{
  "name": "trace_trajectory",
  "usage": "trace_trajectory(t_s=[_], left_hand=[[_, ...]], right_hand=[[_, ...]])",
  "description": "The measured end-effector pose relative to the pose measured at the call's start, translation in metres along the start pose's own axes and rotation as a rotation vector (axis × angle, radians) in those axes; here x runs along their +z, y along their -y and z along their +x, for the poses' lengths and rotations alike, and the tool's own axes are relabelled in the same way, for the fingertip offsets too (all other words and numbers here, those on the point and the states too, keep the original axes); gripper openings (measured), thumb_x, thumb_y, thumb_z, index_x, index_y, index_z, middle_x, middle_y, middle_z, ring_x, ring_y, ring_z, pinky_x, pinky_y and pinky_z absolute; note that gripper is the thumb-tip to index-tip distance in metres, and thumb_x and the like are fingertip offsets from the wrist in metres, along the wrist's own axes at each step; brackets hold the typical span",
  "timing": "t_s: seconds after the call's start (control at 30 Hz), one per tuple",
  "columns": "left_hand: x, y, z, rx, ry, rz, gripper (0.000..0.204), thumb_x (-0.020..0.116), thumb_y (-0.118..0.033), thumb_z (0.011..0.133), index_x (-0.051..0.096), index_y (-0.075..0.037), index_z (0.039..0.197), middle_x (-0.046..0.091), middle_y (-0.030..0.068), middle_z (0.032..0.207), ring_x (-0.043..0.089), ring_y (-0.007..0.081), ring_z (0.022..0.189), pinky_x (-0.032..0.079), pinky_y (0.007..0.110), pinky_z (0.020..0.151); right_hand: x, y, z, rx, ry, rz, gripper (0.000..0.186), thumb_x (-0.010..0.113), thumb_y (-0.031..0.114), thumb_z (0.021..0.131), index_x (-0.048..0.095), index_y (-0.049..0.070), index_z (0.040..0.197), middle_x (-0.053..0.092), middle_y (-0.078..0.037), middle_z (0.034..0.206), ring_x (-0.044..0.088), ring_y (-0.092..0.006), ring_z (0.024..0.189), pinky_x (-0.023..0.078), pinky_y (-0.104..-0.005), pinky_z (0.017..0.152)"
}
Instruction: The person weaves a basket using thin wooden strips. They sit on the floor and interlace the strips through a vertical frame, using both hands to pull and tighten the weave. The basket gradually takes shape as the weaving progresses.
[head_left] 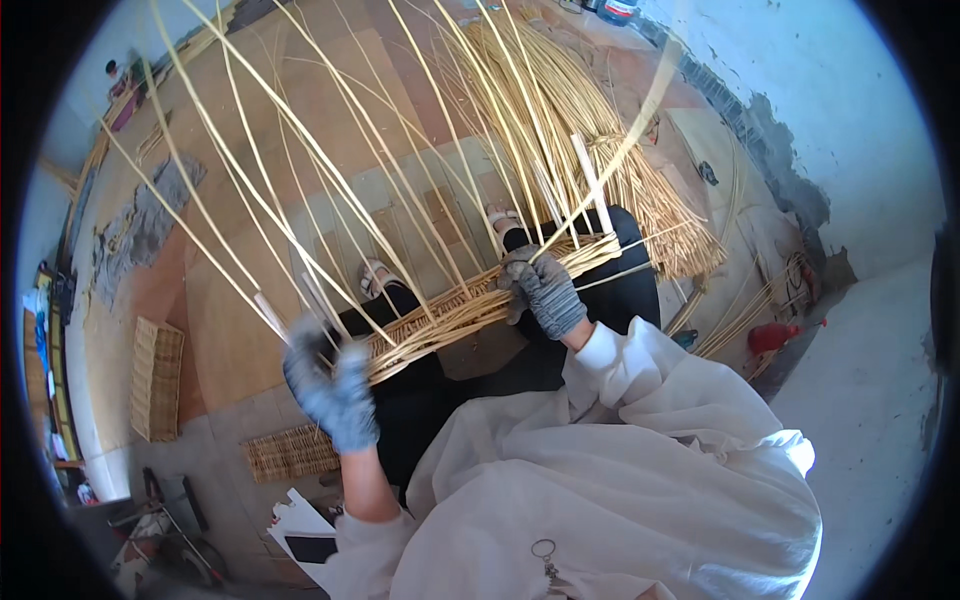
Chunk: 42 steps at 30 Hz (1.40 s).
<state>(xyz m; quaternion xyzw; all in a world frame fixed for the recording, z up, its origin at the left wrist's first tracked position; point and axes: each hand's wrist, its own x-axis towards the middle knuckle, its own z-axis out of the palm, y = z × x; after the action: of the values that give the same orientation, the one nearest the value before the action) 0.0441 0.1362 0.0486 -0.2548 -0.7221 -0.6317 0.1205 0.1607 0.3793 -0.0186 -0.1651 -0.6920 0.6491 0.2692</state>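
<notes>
A partly woven wicker panel (455, 318) lies across my lap, with long pale upright rods (345, 175) rising from it and fanning away from me. My right hand (545, 290), in a grey glove, is closed around the wicker strands near the panel's right end. At the left end is my left hand (335, 385), also gloved; motion smears its fingers, so their hold is unclear. Short thick stakes (592, 183) stand among the rods at the right end. Loose strand ends stick out past the panel on that side.
A large bundle of wicker rods (560, 100) lies on the floor ahead to the right. Woven panels (157, 380) rest at the left. A red bottle (772, 337) stands by the right wall, and a person (122, 85) sits far left.
</notes>
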Motion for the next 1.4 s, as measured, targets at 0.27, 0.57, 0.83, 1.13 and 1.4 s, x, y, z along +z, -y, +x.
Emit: trace_trajectory(t_s=[0.27, 0.57, 0.83, 1.13, 1.4], left_hand=[[0.053, 0.069, 0.051, 0.211, 0.894, 1.281, 0.047, 0.034, -0.044, 0.093, 0.045, -0.018, 0.131, 0.041, 0.0050, 0.137, 0.046, 0.0213, 0.121, 0.028, 0.043, 0.102], [0.065, 0.048, 0.050, 0.092, 1.127, 1.371, 0.042, 0.034, -0.043, 0.093, 0.053, -0.022, 0.124, 0.035, -0.0007, 0.143, 0.034, 0.0118, 0.130, 0.008, 0.055, 0.108], [0.052, 0.019, -0.006, 0.031, 0.778, 0.677, 0.047, 0.075, -0.031, 0.071, 0.061, -0.009, 0.110, 0.054, 0.0133, 0.120, 0.054, 0.0291, 0.108, 0.042, 0.039, 0.094], [0.053, 0.035, -0.020, 0.211, 0.626, 0.554, 0.041, 0.074, -0.029, 0.070, 0.063, -0.008, 0.104, 0.066, 0.0120, 0.093, 0.064, 0.0287, 0.087, 0.049, 0.037, 0.080], [0.054, 0.021, -0.017, 0.260, 0.614, 0.563, 0.061, 0.077, -0.029, 0.066, 0.056, -0.010, 0.119, 0.064, 0.0115, 0.092, 0.060, 0.0296, 0.084, 0.046, 0.037, 0.078]], right_hand=[[0.008, 0.025, 0.002, 0.071, 0.093, -0.090, 0.014, 0.051, 0.015, 0.090, 0.059, 0.004, 0.089, 0.061, -0.006, 0.078, 0.059, -0.0186, 0.074, 0.048, -0.0335, 0.068], [-0.013, 0.061, 0.009, 0.135, 0.232, -0.156, 0.028, 0.055, 0.028, 0.091, 0.060, 0.003, 0.100, 0.067, -0.009, 0.079, 0.064, -0.0168, 0.064, 0.052, -0.0272, 0.054], [0.004, 0.020, -0.019, 0.917, 0.024, 0.708, 0.040, 0.057, 0.033, 0.088, 0.059, -0.006, 0.098, 0.066, -0.019, 0.083, 0.067, -0.0268, 0.067, 0.056, -0.0330, 0.054], [-0.017, 0.044, -0.011, 0.806, 0.200, 0.350, 0.022, 0.064, 0.021, 0.084, 0.063, 0.001, 0.095, 0.066, -0.010, 0.075, 0.065, -0.0196, 0.063, 0.053, -0.0276, 0.054], [-0.010, 0.053, -0.045, -0.203, 0.248, -0.860, 0.035, 0.059, 0.012, 0.084, 0.054, 0.006, 0.118, 0.065, -0.016, 0.097, 0.065, -0.0276, 0.081, 0.053, -0.0342, 0.073]])
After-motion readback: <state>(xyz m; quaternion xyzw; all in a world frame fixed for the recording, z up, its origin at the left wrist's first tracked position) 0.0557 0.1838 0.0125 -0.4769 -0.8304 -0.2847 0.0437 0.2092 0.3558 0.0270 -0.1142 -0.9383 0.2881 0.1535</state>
